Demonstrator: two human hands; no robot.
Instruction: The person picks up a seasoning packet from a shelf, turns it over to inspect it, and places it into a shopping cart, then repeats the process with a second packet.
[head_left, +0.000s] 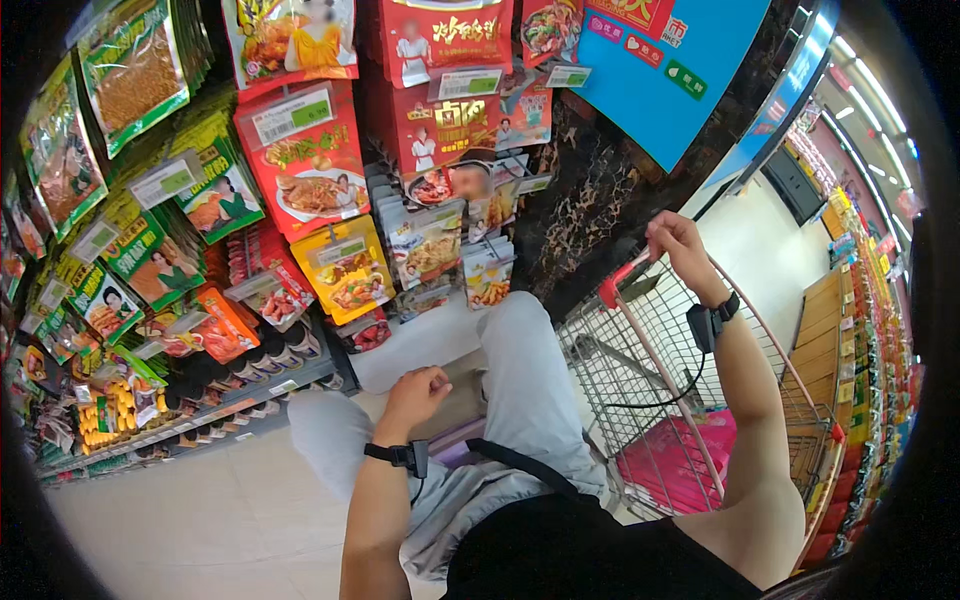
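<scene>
My left hand (416, 397) hovers over my lap between the grey trouser legs, its fingers loosely curled and no object showing in it. Out to the right, my right hand (679, 244) has its fingers bent over the upper rim of a wire shopping cart (645, 337), beside a red plastic corner piece (616, 283). A bright pink bag (679, 450) lies inside the cart. Before me hang red seasoning packets (304, 161), a yellow packet (341, 270) and pale packets (427, 247). Each wrist bears a black strapped device.
Green-edged packets (135, 71) hang at the left above a low shelf of dark-capped bottles (274, 352). A dark marbled pillar (577, 187) with a blue sign (667, 82) stands ahead. Behind the cart runs a stocked shelf (862, 360). Pale floor tiles (172, 525) lie at lower left.
</scene>
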